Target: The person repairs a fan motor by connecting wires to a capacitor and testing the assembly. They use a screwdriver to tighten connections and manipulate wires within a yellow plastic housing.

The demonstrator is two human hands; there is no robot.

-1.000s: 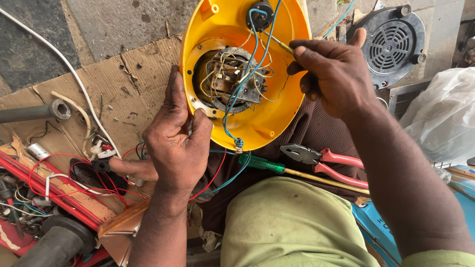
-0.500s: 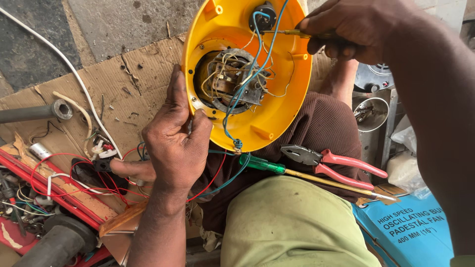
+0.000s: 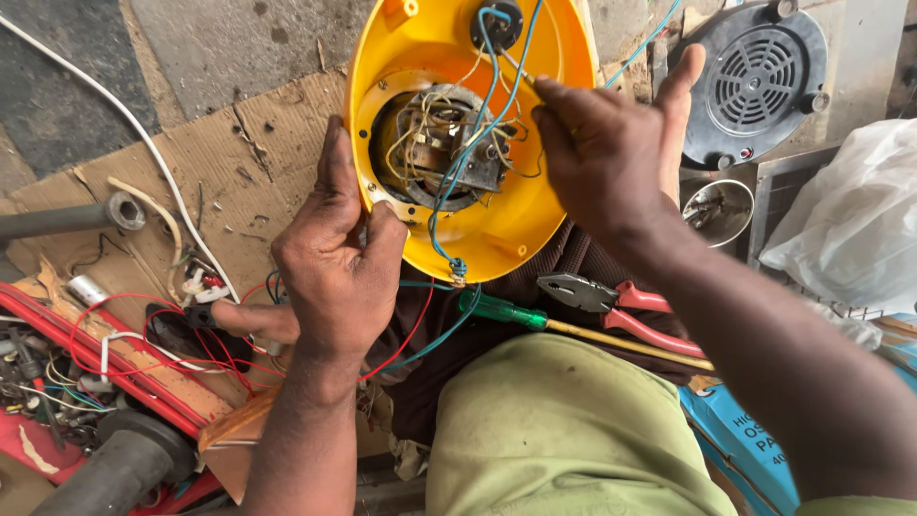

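A round yellow plastic housing (image 3: pixel 535 220) lies open side up on my lap, with a wound motor (image 3: pixel 435 148) and blue and cream wires inside. My left hand (image 3: pixel 334 258) grips the housing's left rim, thumb on the edge. My right hand (image 3: pixel 611 143) is over the housing's right half and pinches a thin metal tool whose tip reaches toward the black knob part (image 3: pixel 497 24) at the top. The tool's handle is hidden in the hand.
Red-handled pliers (image 3: pixel 621 301) and a green-handled screwdriver (image 3: pixel 506 311) lie on my lap. Cardboard (image 3: pixel 220 162) covers the ground at left, with loose red wires (image 3: pixel 124 334) and a grey pipe (image 3: pixel 67 220). A grey vented cover (image 3: pixel 755 81), a white bag (image 3: pixel 850 229) and a blue box (image 3: pixel 745 435) sit right.
My right hand came down from the housing's top edge to its right half, still pinching the thin tool. The left hand kept its grip on the rim.
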